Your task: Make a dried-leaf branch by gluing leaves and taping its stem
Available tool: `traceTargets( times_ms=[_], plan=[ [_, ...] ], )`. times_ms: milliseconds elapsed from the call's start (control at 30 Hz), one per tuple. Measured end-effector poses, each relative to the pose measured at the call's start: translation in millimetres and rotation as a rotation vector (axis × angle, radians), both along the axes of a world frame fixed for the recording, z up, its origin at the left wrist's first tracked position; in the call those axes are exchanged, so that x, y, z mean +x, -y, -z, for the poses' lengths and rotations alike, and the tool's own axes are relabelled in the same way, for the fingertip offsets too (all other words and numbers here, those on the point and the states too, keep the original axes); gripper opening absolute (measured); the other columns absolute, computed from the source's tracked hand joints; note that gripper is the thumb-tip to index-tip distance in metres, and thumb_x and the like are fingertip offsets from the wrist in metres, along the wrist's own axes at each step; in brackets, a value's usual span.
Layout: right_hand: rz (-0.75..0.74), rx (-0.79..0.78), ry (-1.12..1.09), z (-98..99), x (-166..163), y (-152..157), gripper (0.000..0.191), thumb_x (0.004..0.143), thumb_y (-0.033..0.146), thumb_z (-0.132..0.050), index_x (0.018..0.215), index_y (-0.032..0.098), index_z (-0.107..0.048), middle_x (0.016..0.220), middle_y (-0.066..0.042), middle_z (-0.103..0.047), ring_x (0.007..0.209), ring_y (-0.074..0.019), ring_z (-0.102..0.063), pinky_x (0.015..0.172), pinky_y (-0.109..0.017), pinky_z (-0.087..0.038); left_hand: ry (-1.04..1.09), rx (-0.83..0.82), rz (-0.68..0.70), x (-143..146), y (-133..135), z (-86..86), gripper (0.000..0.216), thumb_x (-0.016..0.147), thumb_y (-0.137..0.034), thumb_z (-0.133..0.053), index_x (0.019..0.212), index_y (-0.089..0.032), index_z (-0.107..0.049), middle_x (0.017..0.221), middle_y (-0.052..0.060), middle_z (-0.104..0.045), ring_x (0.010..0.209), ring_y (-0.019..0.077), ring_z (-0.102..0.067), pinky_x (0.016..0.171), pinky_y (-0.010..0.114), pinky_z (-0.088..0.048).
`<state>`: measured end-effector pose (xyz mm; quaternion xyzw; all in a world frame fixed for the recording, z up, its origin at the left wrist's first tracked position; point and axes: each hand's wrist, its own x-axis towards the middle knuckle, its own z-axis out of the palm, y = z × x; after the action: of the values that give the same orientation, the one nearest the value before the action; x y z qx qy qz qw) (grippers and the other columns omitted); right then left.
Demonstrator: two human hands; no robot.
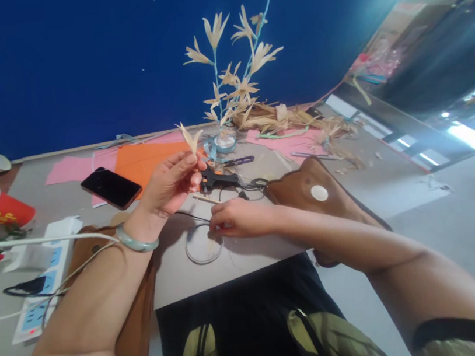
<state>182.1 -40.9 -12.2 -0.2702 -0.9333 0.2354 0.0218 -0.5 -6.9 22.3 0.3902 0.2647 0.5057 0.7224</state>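
Left hand [172, 184]: fingers pinching a leaf tuft [191, 138] above the table [181, 280]. Right hand [236, 218] rests on it, fingers curled, grip unclear, beside a stick [205, 199]. The branch [244, 90] behind already bears many tufts — this one apparently not yet attached — glue gun [220, 178] lying unused.

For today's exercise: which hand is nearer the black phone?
Left. The left hand, holding a dried leaf, is just right of the phone; the right hand rests farther right on the table.
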Motion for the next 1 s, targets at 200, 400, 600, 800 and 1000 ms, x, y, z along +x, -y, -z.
traceTargets(
  times_ms=[200,400,600,800,1000],
  plan=[
    [-0.248,0.115,0.107,1.8,-21.4,-3.0,0.014,0.088,0.022,-0.057,0.086,0.015,-0.069,0.086,-0.005,-0.064,0.069,-0.0131,-0.055,0.062,-0.026,-0.032,-0.005,-0.013,0.015,1.0,3.3,-0.5,0.014,0.070,-0.021,-0.078,0.070,-0.013,-0.067,0.063,0.000,-0.067,0.043,0.0036,-0.052,0.039,0.013,-0.039],
    [-0.292,0.105,0.156,1.1,-25.1,-3.8,0.012,0.086,0.022,-0.058,0.079,0.015,-0.065,0.080,-0.005,-0.064,0.065,-0.0127,-0.053,0.061,-0.027,-0.033,-0.002,-0.036,0.012,0.7,3.1,0.2,0.013,0.070,-0.020,-0.078,0.072,-0.013,-0.068,0.065,0.000,-0.067,0.043,0.0039,-0.053,0.038,0.013,-0.040],
    [0.229,-0.139,-0.434,-6.6,-1.8,-30.8,0.009,0.084,0.020,-0.058,0.077,0.014,-0.059,0.072,-0.001,-0.057,0.062,-0.0096,-0.048,0.059,-0.023,-0.035,0.003,-0.010,0.050,2.1,3.3,2.2,0.022,0.066,-0.026,-0.082,0.074,-0.012,-0.068,0.065,0.001,-0.067,0.043,0.0041,-0.053,0.039,0.014,-0.041],
    [0.546,-0.883,-1.090,-3.7,8.6,-50.5,0.032,0.074,0.042,-0.072,0.077,0.017,-0.052,0.050,0.009,-0.043,0.044,-0.0052,-0.034,0.047,-0.020,-0.024,-0.028,-0.038,0.035,6.6,6.1,7.3,0.021,0.068,-0.028,-0.081,0.076,-0.013,-0.068,0.068,0.002,-0.068,0.045,0.0055,-0.054,0.039,0.015,-0.042],
    [0.537,-1.059,-1.333,-4.6,12.0,-52.0,0.034,0.067,0.034,-0.079,0.073,0.017,-0.050,0.052,0.009,-0.042,0.043,-0.0035,-0.030,0.047,-0.019,-0.022,-0.074,-0.084,0.019,14.2,8.3,16.7,0.018,0.071,-0.028,-0.079,0.076,-0.014,-0.069,0.073,0.003,-0.068,0.047,0.0058,-0.054,0.040,0.016,-0.042]
  ],
)
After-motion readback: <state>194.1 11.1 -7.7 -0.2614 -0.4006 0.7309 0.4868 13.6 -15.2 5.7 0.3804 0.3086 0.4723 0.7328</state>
